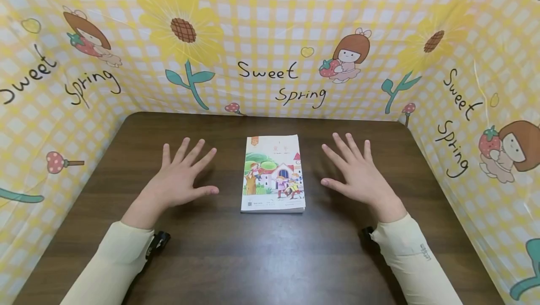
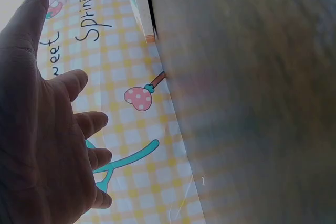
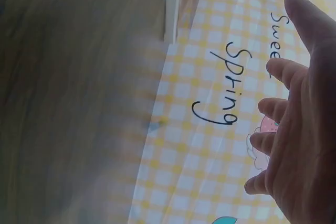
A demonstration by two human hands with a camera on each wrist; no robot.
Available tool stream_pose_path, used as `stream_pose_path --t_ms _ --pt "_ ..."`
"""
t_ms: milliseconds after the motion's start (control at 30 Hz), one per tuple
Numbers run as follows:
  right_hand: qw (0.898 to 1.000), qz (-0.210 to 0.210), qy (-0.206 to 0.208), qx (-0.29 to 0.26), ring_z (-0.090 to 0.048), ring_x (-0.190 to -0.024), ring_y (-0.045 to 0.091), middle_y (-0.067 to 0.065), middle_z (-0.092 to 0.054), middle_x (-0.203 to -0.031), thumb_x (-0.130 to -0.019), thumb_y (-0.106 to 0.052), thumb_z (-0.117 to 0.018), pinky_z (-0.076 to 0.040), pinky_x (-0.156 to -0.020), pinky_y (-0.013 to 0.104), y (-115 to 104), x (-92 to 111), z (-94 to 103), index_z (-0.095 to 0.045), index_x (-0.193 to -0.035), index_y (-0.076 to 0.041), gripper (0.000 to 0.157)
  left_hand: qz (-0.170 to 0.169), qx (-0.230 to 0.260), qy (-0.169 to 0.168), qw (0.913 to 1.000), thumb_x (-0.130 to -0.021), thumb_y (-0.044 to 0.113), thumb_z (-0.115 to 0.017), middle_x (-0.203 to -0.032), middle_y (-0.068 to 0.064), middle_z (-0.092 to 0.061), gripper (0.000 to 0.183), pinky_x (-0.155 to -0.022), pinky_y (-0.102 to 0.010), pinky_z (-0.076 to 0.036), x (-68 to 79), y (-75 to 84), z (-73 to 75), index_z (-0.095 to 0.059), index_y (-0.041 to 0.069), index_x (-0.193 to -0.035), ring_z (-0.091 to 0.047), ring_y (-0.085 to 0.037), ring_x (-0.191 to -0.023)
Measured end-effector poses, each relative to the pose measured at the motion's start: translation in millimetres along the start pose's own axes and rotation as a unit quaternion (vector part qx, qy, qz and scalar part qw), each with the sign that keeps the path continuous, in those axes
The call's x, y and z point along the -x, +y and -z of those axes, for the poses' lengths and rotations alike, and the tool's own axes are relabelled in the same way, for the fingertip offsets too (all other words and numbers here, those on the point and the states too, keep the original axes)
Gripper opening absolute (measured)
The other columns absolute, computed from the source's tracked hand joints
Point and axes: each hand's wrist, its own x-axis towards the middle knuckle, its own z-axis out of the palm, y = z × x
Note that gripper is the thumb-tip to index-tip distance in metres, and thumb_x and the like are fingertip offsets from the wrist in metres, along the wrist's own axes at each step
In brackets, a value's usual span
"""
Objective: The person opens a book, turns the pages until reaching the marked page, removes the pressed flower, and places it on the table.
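A paperback book (image 1: 273,174) with an illustrated cover lies closed on the dark wooden table, between the two hands. My left hand (image 1: 179,176) is to its left, fingers straight and spread, palm down, holding nothing. On the other side, my right hand (image 1: 356,171) mirrors it with fingers spread and nothing in its grasp. A gap separates each hand from the book in the head view. Both wrist views catch only a piece of the book: its edge (image 2: 139,6) at the top in the left one, its pages (image 3: 172,9) in the right one.
Yellow-and-white checked cloth (image 1: 270,24) printed with sunflowers and "Sweet Spring" walls off the back and both sides. The brown table (image 1: 253,258) reaches toward the front. Dark bands (image 1: 158,243) sit at the cuffs of the pale sleeves (image 1: 114,258).
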Motion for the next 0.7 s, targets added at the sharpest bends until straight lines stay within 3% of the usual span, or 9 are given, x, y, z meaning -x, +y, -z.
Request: stream_pose_path --t_ms 300,533,700 --pt "1.0 0.024 0.0 -0.018 0.007 -0.159 0.031 0.003 -0.002 -0.174 -0.094 -0.074 -0.05 0.01 -0.12 0.067 -14 -7 2.2 -0.022 -0.164 -0.032 0.087 -0.003 0.008 -0.013 0.9999 -0.088 0.085 -0.044 -0.173 -0.01 0.0 0.102 -0.11 -0.071 0.024 -3.3 2.8 -1.2 -0.007 0.031 -0.166 0.01 -0.044 -0.157" --pt "0.999 0.04 -0.015 -0.029 0.002 -0.16 0.03 0.004 -0.009 -0.174 -0.094 -0.075 -0.05 0.005 -0.122 0.065 -29 -14 5.8 -0.026 -0.164 -0.031 0.086 -0.005 0.025 -0.017 0.9995 -0.089 0.084 -0.045 -0.173 -0.011 -0.005 0.101 -0.113 -0.078 0.009 -4.9 5.5 -2.1 -0.009 0.03 -0.166 0.002 -0.045 -0.157" --pt "0.997 0.06 -0.024 -0.036 -0.005 -0.16 0.032 0.005 -0.013 -0.173 -0.094 -0.069 -0.057 -0.002 -0.122 0.067 -37 -18 6.3 -0.029 -0.163 -0.027 0.086 -0.007 0.035 -0.017 0.9992 -0.089 0.083 -0.046 -0.173 -0.011 -0.008 0.101 -0.114 -0.079 0.003 -5.2 6.2 -3.2 -0.016 0.026 -0.166 -0.003 -0.045 -0.157"
